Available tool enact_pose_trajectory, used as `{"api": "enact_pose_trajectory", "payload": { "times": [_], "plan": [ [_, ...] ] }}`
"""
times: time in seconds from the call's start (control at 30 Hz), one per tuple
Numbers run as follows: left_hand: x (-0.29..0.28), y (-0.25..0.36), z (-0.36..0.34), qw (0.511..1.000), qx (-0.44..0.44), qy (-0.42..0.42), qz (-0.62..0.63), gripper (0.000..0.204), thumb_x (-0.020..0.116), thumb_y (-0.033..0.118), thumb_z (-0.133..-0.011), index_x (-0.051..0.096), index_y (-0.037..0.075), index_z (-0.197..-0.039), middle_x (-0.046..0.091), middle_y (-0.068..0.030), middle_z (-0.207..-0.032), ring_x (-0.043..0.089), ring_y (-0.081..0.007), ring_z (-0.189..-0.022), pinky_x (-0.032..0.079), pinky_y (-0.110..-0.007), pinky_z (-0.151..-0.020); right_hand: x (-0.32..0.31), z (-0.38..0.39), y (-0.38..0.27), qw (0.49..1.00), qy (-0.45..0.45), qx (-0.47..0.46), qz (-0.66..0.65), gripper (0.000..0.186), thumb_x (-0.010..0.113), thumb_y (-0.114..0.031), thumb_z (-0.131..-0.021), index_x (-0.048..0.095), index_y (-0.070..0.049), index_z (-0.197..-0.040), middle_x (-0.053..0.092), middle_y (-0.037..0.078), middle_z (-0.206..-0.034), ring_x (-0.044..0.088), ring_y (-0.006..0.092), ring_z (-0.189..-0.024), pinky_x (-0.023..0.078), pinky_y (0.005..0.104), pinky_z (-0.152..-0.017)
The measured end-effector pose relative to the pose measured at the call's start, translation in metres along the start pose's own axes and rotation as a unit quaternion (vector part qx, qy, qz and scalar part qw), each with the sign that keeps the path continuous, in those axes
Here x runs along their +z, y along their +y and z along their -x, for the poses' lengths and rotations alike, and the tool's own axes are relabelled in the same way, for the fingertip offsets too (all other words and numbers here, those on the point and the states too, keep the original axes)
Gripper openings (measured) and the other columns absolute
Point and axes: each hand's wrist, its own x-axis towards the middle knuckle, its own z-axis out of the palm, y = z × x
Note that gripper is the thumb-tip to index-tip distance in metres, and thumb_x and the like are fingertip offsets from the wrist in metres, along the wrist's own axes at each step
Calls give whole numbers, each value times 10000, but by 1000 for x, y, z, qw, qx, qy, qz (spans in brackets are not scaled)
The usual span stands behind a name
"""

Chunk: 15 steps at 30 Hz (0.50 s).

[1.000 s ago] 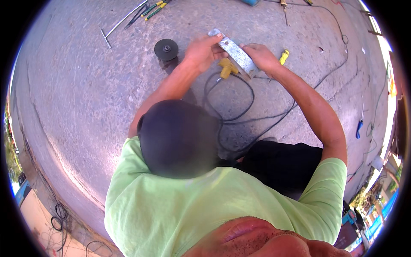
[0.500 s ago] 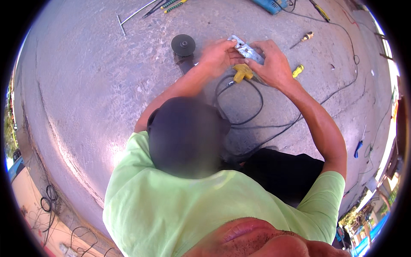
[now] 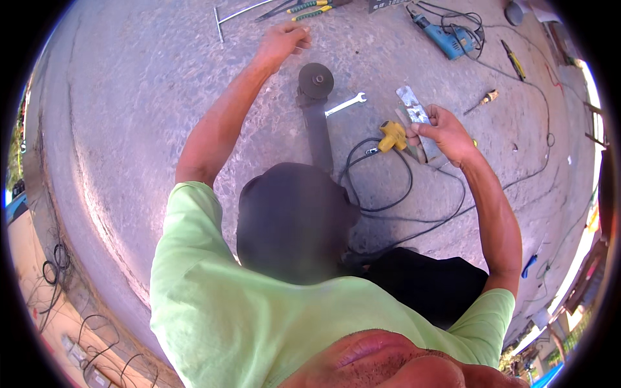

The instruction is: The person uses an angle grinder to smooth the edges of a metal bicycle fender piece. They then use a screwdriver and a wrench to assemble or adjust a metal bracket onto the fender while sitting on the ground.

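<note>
Metal strip: the pale, scuffed strip (image 3: 413,103) was in the right hand (image 3: 448,134), above the floor's right half, just beside a yellow plug (image 3: 392,136).
Right grip: thumb and fingers were clamped on the strip.
Left grip: the left hand (image 3: 284,45) had its fingers bent, near green-and-yellow pliers (image 3: 310,11); whether they met or pinched anything could not be told.
Grinder: the grinder (image 3: 318,129) lay between the hands, disc upward, a wrench (image 3: 346,103) beside its body.
Dark box-like piece: this piece (image 3: 387,5) was cut off at the far side; its contents could not be told.
Floor: rough grey concrete (image 3: 123,129) carried a T-shaped bar (image 3: 239,14) near the pliers, and, toward its far right corner, a blue drill (image 3: 446,37). A blue-handled tool (image 3: 530,264) lay near its right edge.
Surroundings: past the floor's left edge, dark wires trailed over a tan surface (image 3: 39,294); sunlight lit both sides.
</note>
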Motion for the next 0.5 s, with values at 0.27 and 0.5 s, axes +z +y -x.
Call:
{"api": "enact_pose_trajectory", "payload": {
  "times": [0.27,0.5],
  "plan": [
    [-91,-86,-136,852,53,216,-473,459,648,402,-909,671,156,-1296,661,-190,-1299,621,-363,-1216,497,-458,-1006,5,2,-17,987,-1,58,-152,238,600,-221,-1013,622,-14,-1130,706,73,-907,681,135,-741,564,291,-663],
    [-97,-101,-167,840,-36,155,-519,374,674,346,-892,699,175,-1224,684,-167,-1215,651,-372,-1164,521,-490,-947,0,9,-10,977,49,86,-186,241,579,-246,-1042,623,-43,-1165,710,66,-908,685,138,-700,573,304,-638]
  ]
}}
